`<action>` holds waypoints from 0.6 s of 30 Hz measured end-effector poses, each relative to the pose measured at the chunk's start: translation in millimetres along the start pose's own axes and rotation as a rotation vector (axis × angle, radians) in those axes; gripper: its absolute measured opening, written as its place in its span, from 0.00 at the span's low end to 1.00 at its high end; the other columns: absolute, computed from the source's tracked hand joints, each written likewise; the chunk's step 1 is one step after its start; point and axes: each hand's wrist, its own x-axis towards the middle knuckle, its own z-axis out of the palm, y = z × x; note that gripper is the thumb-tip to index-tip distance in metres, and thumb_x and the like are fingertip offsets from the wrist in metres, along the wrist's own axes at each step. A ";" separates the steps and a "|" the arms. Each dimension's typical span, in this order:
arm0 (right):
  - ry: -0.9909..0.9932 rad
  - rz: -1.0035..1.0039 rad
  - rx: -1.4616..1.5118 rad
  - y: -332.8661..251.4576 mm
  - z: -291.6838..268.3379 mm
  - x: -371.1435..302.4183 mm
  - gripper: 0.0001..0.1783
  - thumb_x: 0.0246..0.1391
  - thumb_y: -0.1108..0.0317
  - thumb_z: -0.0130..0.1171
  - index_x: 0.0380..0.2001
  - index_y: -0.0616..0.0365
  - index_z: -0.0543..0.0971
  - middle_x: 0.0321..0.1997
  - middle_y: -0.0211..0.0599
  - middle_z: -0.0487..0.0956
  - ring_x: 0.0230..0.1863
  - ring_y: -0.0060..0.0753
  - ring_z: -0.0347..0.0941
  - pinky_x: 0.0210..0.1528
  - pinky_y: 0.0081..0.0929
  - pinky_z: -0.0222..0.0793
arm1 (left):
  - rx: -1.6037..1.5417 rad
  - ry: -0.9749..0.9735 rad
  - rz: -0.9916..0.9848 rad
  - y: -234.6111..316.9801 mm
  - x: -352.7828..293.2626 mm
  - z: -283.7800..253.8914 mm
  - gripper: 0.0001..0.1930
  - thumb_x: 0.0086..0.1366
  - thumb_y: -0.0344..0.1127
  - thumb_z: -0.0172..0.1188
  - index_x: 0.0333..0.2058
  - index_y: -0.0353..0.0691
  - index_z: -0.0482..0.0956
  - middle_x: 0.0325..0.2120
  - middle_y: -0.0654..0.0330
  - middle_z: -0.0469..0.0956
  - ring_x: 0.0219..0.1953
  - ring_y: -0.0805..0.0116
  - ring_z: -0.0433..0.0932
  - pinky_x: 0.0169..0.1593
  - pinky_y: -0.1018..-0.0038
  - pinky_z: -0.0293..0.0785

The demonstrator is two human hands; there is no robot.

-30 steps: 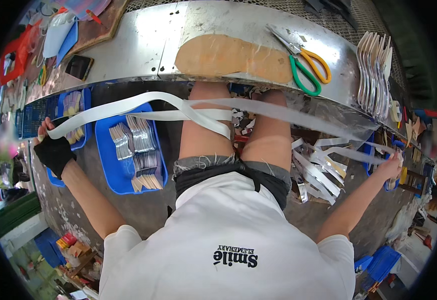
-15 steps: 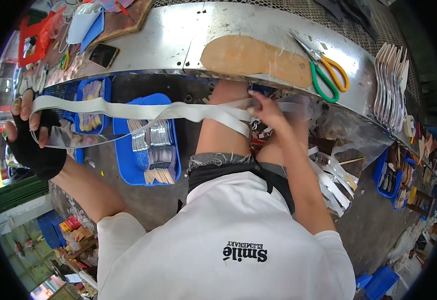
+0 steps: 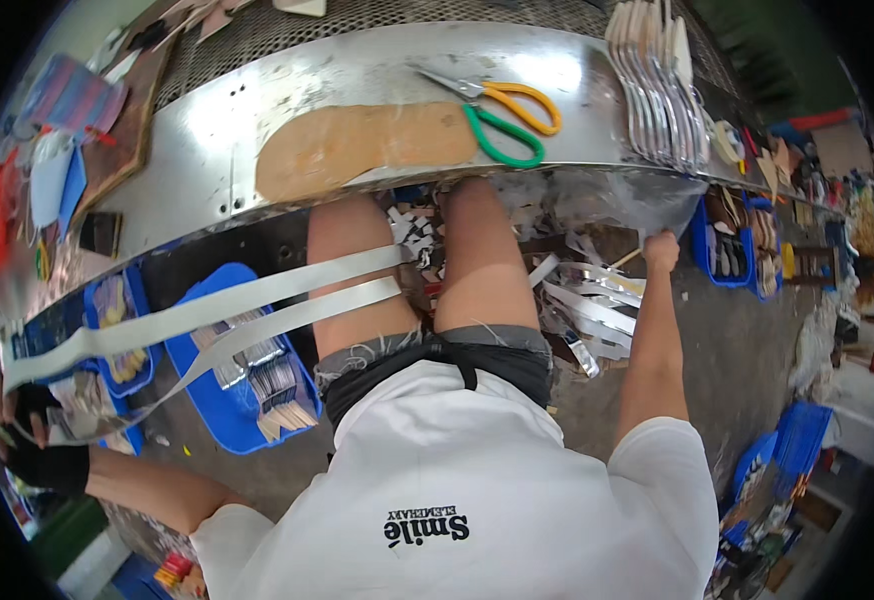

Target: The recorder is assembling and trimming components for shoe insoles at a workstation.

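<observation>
My left hand [image 3: 29,432], in a black fingerless glove, reaches out at the far left with its fingers bent around a looped white strip [image 3: 257,288]. Two lengths of this strip run from the hand across to my left thigh, where both ends show. Near the hand, part of the loop looks clear and shiny. My right hand [image 3: 661,252] is extended to the right with its fingers closed, by the edge of a clear plastic bag [image 3: 617,200]. What it grips, if anything, is hidden. Below and left of it lies a pile of white and silvery strips [image 3: 592,315].
Orange-and-green scissors [image 3: 507,120] and a tan insole-shaped sheet [image 3: 367,150] lie on the metal bench [image 3: 202,150]. A row of thin pieces [image 3: 657,90] stands at its right. Blue baskets [image 3: 227,430] are on the floor, with another [image 3: 702,235] at right. A phone [image 3: 102,233] lies at left.
The view has turned to the right. My right hand has left the strip and moved out to the right, past the strip pile. My left hand keeps the looped strip, farther out left.
</observation>
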 end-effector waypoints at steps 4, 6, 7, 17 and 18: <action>-1.030 0.109 1.127 -57.1 -20.9 -24.3 0.24 0.46 0.63 0.58 0.47 0.62 0.72 0.39 0.43 0.78 0.28 0.38 0.79 0.32 0.28 0.76 | 0.046 -0.243 -0.175 -50.4 11.2 40.7 0.14 0.54 0.29 0.59 0.33 0.34 0.60 0.30 0.55 0.59 0.29 0.62 0.67 0.14 0.78 0.68; -1.176 0.031 0.949 -119.4 -85.7 -34.1 0.25 0.45 0.63 0.60 0.46 0.65 0.71 0.41 0.45 0.78 0.27 0.36 0.80 0.31 0.30 0.77 | 0.087 -0.328 -0.186 -112.8 13.3 95.3 0.14 0.58 0.33 0.58 0.34 0.33 0.61 0.28 0.53 0.60 0.21 0.62 0.68 0.17 0.80 0.67; -1.010 -0.128 0.671 -122.4 -89.8 -31.4 0.25 0.45 0.62 0.60 0.46 0.64 0.72 0.42 0.45 0.78 0.27 0.35 0.80 0.29 0.30 0.76 | 0.148 -0.388 -0.170 -138.9 22.2 113.1 0.19 0.59 0.43 0.60 0.35 0.34 0.64 0.29 0.56 0.59 0.15 0.70 0.62 0.15 0.79 0.63; -1.021 -0.575 1.488 -233.4 -301.5 -77.5 0.44 0.42 0.63 0.68 0.61 0.64 0.61 0.39 0.38 0.79 0.40 0.26 0.76 0.41 0.24 0.71 | 0.471 -0.720 -0.255 -189.4 86.6 211.1 0.21 0.61 0.51 0.55 0.37 0.36 0.68 0.28 0.53 0.69 0.29 0.60 0.80 0.13 0.88 0.62; -0.984 -0.709 1.727 -270.9 -336.6 -100.1 0.52 0.37 0.58 0.72 0.64 0.61 0.56 0.49 0.37 0.74 0.50 0.30 0.70 0.50 0.28 0.67 | 0.458 -0.730 -0.238 -182.4 86.4 217.4 0.20 0.61 0.50 0.56 0.37 0.37 0.68 0.28 0.53 0.69 0.29 0.61 0.81 0.13 0.88 0.61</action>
